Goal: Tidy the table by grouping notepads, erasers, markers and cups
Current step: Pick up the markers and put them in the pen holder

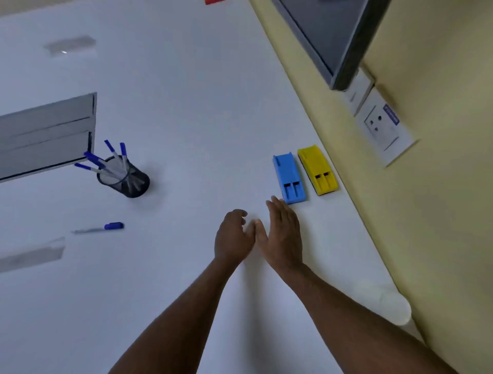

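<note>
A blue eraser (pixel 289 178) and a yellow eraser (pixel 317 169) lie side by side near the table's right edge. Just below them my right hand (pixel 284 235) hovers flat and empty, its fingertips close to the blue eraser's near end. My left hand (pixel 233 235) is beside it, fingers loosely curled, holding nothing. A black mesh cup (pixel 125 178) with several blue-capped markers stands at the left. One blue-capped marker (pixel 100 228) lies loose on the table below the cup.
The white table (pixel 186 106) meets a yellow wall (pixel 400 213) on the right, with a wall socket (pixel 384 128) and a dark screen (pixel 328 34) above. A grey cable hatch (pixel 45 133) is set into the table at left. Something red (pixel 214 1) shows at the top edge.
</note>
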Tool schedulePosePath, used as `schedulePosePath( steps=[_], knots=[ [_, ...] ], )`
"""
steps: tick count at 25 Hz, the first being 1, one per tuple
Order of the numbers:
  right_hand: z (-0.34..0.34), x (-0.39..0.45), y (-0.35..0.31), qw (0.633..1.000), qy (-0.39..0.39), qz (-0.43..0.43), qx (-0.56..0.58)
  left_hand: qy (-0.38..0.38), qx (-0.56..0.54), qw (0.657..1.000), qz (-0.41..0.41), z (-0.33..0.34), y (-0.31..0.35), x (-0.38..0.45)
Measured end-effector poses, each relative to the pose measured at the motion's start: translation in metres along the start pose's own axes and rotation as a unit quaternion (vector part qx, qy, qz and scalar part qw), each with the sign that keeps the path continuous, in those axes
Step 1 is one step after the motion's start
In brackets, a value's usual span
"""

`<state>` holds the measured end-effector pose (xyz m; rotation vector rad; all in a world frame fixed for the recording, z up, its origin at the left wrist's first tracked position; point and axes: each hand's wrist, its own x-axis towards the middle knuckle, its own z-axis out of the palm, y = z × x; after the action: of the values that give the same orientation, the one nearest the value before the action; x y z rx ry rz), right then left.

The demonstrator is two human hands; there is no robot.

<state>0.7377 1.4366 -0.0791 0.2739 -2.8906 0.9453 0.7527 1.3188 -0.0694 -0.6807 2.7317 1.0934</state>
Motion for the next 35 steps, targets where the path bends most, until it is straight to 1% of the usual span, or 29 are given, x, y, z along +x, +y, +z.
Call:
schedulePosePath(
  steps=[2, 5, 10, 13, 15, 16, 18, 20, 22, 23, 27, 29, 31, 35],
  knots=[
    [0.018, -0.028, -0.02, 0.995, -0.087, -0.037, 0.001, 0.055, 0.027, 0.998, 0.015, -0.026, -0.039, -0.026],
    [0.044, -0.053, -0.052, 0.98, -0.17, -0.106, -0.005, 0.123, 0.06, 0.991, -0.005, -0.062, -0.099, -0.064],
    [0.083, -0.089, -0.113, 0.944, -0.27, -0.189, -0.009, 0.201, 0.101, 0.971, -0.082, -0.112, -0.19, -0.12],
    [0.1, -0.107, -0.137, 0.926, -0.315, -0.205, -0.019, 0.239, 0.101, 0.956, -0.136, -0.138, -0.23, -0.142],
    [0.114, -0.116, -0.157, 0.914, -0.334, -0.228, -0.025, 0.265, 0.097, 0.94, -0.191, -0.164, -0.264, -0.156],
    [0.122, -0.116, -0.165, 0.909, -0.343, -0.236, -0.031, 0.266, 0.102, 0.931, -0.227, -0.178, -0.284, -0.16],
    [0.137, -0.112, -0.18, 0.893, -0.37, -0.249, -0.054, 0.23, 0.114, 0.919, -0.301, -0.207, -0.325, -0.165],
    [0.154, -0.1, -0.199, 0.875, -0.385, -0.278, -0.09, 0.197, 0.117, 0.907, -0.354, -0.236, -0.367, -0.168],
    [0.17, -0.082, -0.217, 0.868, -0.376, -0.302, -0.115, 0.183, 0.114, 0.895, -0.39, -0.266, -0.404, -0.168],
    [0.179, -0.072, -0.227, 0.874, -0.364, -0.301, -0.116, 0.183, 0.114, 0.89, -0.402, -0.28, -0.422, -0.17],
    [0.218, -0.03, -0.257, 0.925, -0.263, -0.267, -0.065, 0.222, 0.098, 0.86, -0.449, -0.332, -0.485, -0.176],
    [0.238, -0.018, -0.263, 0.94, -0.222, -0.252, -0.054, 0.251, 0.084, 0.838, -0.478, -0.354, -0.511, -0.173],
    [0.257, -0.015, -0.263, 0.952, -0.178, -0.242, -0.059, 0.256, 0.079, 0.821, -0.504, -0.374, -0.534, -0.166],
    [0.278, -0.013, -0.266, 0.959, -0.08, -0.264, -0.063, 0.238, 0.116, 0.828, -0.494, -0.399, -0.567, -0.155]
  ],
)
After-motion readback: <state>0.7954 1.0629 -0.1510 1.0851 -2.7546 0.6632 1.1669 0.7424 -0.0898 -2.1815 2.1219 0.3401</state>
